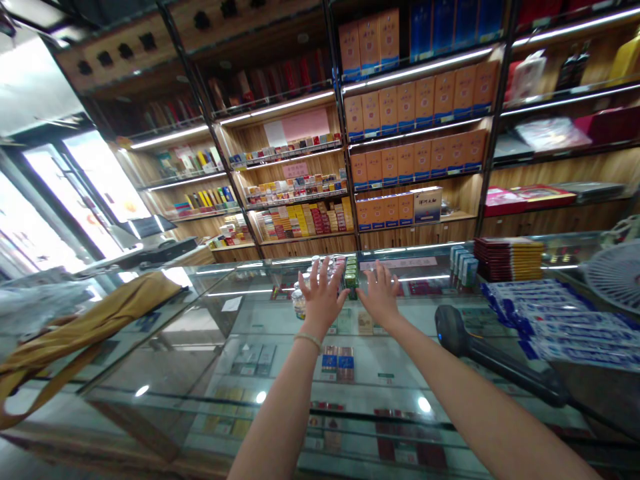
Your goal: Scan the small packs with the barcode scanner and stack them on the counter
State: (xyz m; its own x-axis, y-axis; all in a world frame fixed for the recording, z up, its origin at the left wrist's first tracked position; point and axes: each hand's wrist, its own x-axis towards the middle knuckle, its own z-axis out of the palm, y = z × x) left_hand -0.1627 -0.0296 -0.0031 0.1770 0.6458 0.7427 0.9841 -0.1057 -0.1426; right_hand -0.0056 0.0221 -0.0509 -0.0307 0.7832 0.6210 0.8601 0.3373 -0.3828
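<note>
My left hand (320,297) reaches forward over the glass counter (280,333), its fingers spread. It is in front of a group of small white-capped jars (299,303) and partly hides them. A row of small green packs (351,275) stands between my two hands, close to the left thumb; I cannot tell whether it touches them. Just right of that row is my right hand (381,293), fingers apart and holding nothing.
A black barcode scanner (495,353) lies on the right, near blue-and-white packets (565,320), stacked dark red and yellow packs (507,260) and a white fan (615,270). A mustard-coloured bag (100,320) lies left. Stocked shelves (415,133) stand behind.
</note>
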